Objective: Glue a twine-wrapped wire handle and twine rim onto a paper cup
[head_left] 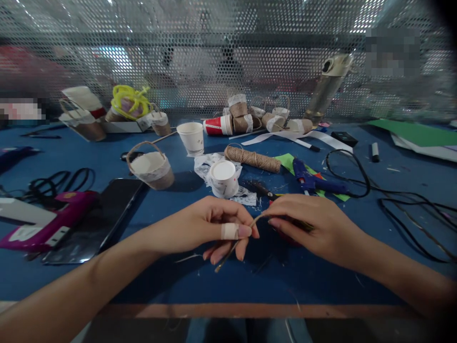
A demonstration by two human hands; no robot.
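Over the blue table (171, 286), your left hand (210, 220) and right hand (317, 219) close in pinches on the cord (259, 216), which could untwist (should either grip slacken).

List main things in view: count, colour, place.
Twine strand: one, brown, between hands
Twine roll: one, brown, centre
Scissors: one, dark-bladed, centre
Paper cup: one, white, centre
Tub: one, white, centre
Cup stack: one, red, back
Baskets: several, brown, back, left
Glue gun: one, blue, right
Tool: one, purple, left
Phone: one, black, left
Bottle: one, clear, back
Cables: several, black, sides
Paper: several, mostly green, right
Mesh: one, grey, back
Table: one, blue, beneath
Left hand: one, front
Right hand: one, front
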